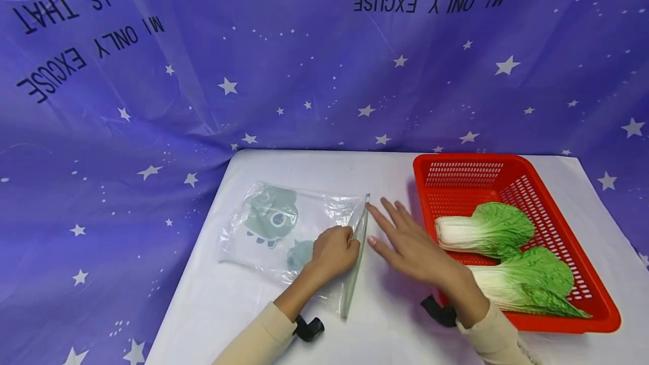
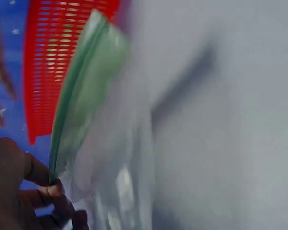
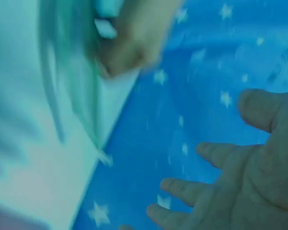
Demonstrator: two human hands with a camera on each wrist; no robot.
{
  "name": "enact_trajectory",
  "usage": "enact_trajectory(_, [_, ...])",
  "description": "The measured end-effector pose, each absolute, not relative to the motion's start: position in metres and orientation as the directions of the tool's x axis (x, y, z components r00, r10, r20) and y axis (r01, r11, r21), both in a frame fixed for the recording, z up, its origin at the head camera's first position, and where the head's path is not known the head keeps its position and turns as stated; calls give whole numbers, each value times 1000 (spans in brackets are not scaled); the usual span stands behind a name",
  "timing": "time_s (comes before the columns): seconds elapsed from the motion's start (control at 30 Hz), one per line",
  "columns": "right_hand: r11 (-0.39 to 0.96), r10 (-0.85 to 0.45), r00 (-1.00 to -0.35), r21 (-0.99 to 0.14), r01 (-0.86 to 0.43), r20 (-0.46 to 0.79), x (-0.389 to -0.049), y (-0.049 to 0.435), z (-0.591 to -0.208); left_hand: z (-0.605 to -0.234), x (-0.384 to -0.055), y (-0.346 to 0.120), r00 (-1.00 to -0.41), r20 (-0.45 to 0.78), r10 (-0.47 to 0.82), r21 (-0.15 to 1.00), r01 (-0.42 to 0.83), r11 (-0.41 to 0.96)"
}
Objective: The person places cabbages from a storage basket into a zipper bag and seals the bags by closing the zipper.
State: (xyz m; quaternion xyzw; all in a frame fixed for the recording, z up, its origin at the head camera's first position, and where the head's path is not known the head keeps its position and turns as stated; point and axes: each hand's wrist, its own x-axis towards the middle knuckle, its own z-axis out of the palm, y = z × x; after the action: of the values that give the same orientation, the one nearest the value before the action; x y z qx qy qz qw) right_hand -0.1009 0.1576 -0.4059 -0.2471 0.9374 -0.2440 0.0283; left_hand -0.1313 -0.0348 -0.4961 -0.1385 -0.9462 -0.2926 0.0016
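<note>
A clear zip bag [image 1: 274, 213] printed with pale green cartoon figures lies on the white table. My left hand [image 1: 334, 249] pinches the bag near its green-edged opening. In the left wrist view, the thumb and fingers of the left hand [image 2: 19, 191] grip the green zip strip [image 2: 69, 96], which stands raised. To the right of that edge is my right hand [image 1: 416, 246], its fingers spread and holding nothing. The right wrist view shows the palm and fingers of the right hand [image 3: 240, 182] apart from the bag.
A red perforated basket [image 1: 558, 224] stands on the right of the table [image 1: 203, 308], beside the right forearm. Two leafy Chinese cabbages lie in it, an upper cabbage [image 1: 487, 230] and a lower cabbage [image 1: 527, 280]. A purple star-printed cloth [image 1: 304, 72] hangs behind.
</note>
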Motion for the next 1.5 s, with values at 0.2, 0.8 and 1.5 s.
enact_trajectory(0.2, [765,-521,-850,-400,-505,76,-56,127,-453,-485,-116,-59,-950,89,300,776,255,577])
enact_trajectory(0.8, [626,-754,-648,-179,-759,108,-62,105,-504,-464,-105,-72,-913,52,405,987,110,120])
enact_trajectory(1.5, [745,-662,-720,-79,-662,-207,-96,103,-519,-470,-100,-62,-841,-126,527,513,-509,-691])
